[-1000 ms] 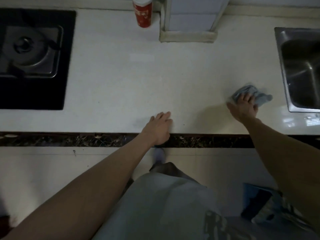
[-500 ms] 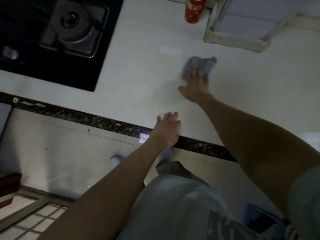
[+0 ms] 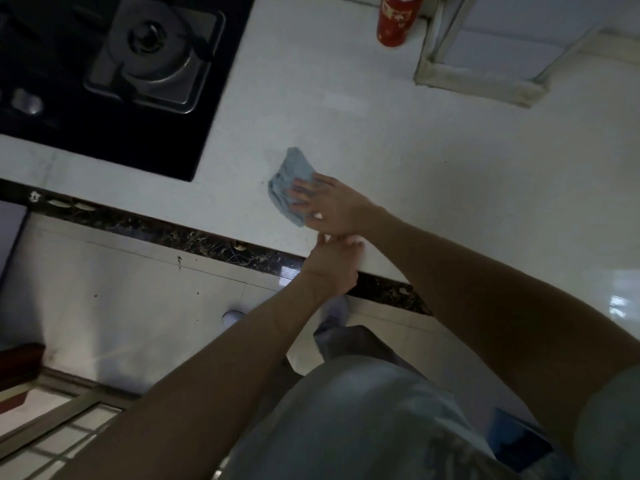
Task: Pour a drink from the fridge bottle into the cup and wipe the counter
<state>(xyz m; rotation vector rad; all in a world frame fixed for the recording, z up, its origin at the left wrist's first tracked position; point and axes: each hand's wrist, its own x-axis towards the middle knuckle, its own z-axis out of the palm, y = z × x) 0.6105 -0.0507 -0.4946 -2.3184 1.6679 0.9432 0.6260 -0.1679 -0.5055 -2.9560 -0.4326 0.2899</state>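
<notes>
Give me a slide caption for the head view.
Right hand presses a blue cloth on the white counter; left hand rests at its edge.

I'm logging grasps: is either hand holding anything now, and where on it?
Nothing is gripped. The right hand presses flat on the near-right part of the blue cloth; the left hand rests on the counter edge.

white counter (image 3: 433, 188), blue cloth (image 3: 292, 180), red can (image 3: 396, 20)
</notes>
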